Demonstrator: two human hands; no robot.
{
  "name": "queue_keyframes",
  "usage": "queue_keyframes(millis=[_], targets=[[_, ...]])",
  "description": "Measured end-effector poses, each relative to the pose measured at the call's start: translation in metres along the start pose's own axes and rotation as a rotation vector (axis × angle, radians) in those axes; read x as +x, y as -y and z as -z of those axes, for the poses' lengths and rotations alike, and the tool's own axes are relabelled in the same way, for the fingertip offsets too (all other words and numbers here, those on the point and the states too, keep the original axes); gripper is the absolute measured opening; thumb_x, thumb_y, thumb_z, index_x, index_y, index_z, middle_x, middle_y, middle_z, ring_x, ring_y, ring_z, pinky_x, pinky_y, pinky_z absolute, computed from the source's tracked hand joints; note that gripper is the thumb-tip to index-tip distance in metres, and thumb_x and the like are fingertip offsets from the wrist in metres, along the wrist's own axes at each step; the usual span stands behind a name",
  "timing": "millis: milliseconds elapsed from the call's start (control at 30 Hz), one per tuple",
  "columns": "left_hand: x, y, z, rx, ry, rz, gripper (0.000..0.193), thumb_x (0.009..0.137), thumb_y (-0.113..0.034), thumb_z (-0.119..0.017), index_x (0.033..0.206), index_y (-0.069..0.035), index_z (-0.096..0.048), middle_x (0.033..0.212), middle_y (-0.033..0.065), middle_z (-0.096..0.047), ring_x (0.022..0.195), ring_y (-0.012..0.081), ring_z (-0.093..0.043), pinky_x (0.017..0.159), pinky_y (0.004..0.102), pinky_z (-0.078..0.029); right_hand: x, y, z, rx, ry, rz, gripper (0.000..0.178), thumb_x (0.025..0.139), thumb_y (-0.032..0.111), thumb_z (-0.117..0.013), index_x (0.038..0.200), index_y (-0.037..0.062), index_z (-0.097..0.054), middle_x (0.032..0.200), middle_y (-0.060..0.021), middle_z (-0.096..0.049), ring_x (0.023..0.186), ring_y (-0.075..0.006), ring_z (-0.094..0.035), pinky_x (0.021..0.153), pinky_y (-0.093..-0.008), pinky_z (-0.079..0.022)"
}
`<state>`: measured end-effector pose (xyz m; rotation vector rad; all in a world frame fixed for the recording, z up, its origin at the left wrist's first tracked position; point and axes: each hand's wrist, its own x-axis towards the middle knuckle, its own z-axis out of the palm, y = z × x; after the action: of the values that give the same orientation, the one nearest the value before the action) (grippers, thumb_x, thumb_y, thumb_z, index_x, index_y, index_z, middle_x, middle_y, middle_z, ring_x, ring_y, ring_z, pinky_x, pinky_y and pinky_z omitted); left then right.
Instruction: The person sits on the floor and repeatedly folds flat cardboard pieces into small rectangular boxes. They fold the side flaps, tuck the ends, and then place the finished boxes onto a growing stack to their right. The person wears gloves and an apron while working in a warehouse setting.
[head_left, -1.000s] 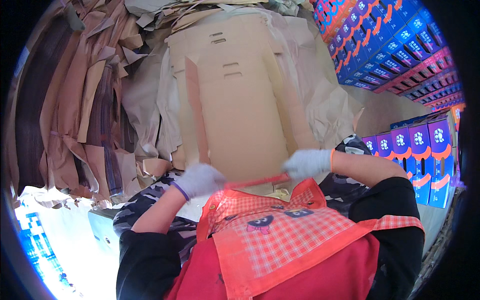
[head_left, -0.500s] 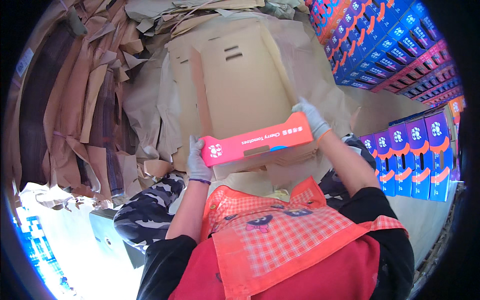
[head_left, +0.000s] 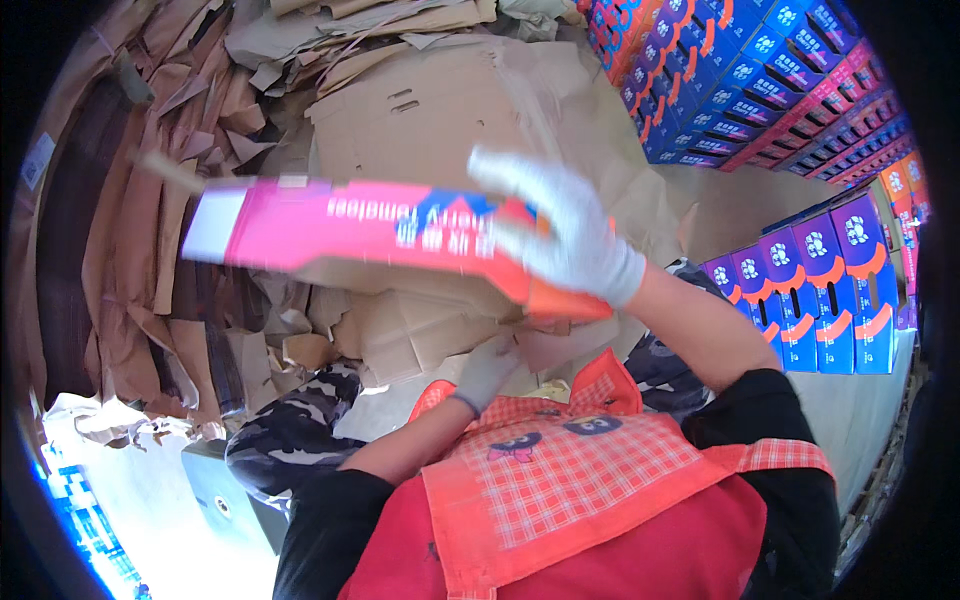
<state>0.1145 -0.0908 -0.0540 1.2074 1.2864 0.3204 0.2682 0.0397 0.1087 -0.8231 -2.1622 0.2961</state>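
Observed smooth printed cardboard on pink carton [head_left: 290,225]; matt cloth on right glove [head_left: 572,232] and left glove [head_left: 487,371]. Noted creased matt paper on brown bundles [head_left: 135,235] near 10 o'clock, smooth cardboard on blue boxes [head_left: 735,85] at 2 o'clock, woven cloth on checked apron [head_left: 580,475] at 5 o'clock.

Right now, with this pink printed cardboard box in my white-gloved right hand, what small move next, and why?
Perhaps steady the pink cardboard box with your white-gloved left hand: only your right hand seems to hold it, near its orange end.

Carton [head_left: 285,230] over cardboard sheets [head_left: 450,115], bundles [head_left: 90,230] at left, stacked boxes [head_left: 740,85] at right
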Motion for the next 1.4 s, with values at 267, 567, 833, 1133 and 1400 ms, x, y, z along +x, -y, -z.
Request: queue_keyframes(millis=[267,567,833,1133,1400], targets=[[-0.015,-0.181,0.104,1.386,-0.737,-0.898,0.100,0.052,-0.081,-0.066,0.107,0.002,-0.063,0.102,0.0165,-0.061,0.105,0.0308,-0.057,0.103,0.0524,-0.034,0.003,-0.025,-0.026,0.130,-0.330,-0.406,0.038,0.080,0.016,-0.075,0.110,0.0031,-0.055,0.131,-0.0218,-0.055,0.117,-0.0344,-0.057,0.096,-0.0384,-0.046],[0.016,-0.175,0.123,1.199,-0.442,-0.991,0.096,0.050,-0.077,-0.071,0.104,0.001,-0.060,0.096,0.0169,-0.058,0.094,0.0325,-0.057,0.091,0.0416,-0.042,-0.020,-0.034,0.034,-0.220,0.050,-0.440,0.020,0.083,0.018,-0.069,0.095,0.0040,-0.061,0.097,-0.0177,-0.066,0.084,-0.0316,-0.066,0.072,-0.0381,-0.052],[0.014,-0.170,0.125,1.192,-0.406,-0.904,0.091,0.050,-0.074,-0.073,0.101,0.001,-0.061,0.091,0.0150,-0.057,0.090,0.0317,-0.056,0.087,0.0414,-0.042,0.022,-0.034,0.029,-0.595,0.422,0.014,0.026,0.090,0.028,-0.057,0.077,0.0063,-0.059,0.068,-0.0135,-0.062,0.062,-0.0356,-0.061,0.060,-0.0461,-0.047],[0.000,-0.152,0.128,0.564,-0.416,-0.889,0.095,0.068,-0.049,-0.080,0.137,0.004,-0.043,0.122,0.0170,-0.058,0.118,0.0297,-0.054,0.107,0.0417,-0.037,0.039,-0.038,-0.025,-0.254,0.371,-0.364,0.032,0.089,0.038,-0.057,0.094,0.0077,-0.067,0.089,-0.0182,-0.068,0.087,-0.0359,-0.066,0.077,-0.0443,-0.052],[-0.025,-0.105,0.159,0.652,-0.624,-1.112,0.059,0.085,-0.016,-0.072,0.136,0.001,-0.048,0.133,0.0179,-0.055,0.122,0.0338,-0.055,0.103,0.0428,-0.043,0.029,0.007,-0.022,-0.091,0.261,-0.306,0.078,0.067,0.039,-0.075,0.134,0.0067,-0.051,0.123,-0.0193,-0.060,0.109,-0.0321,-0.061,0.093,-0.0400,-0.048]])
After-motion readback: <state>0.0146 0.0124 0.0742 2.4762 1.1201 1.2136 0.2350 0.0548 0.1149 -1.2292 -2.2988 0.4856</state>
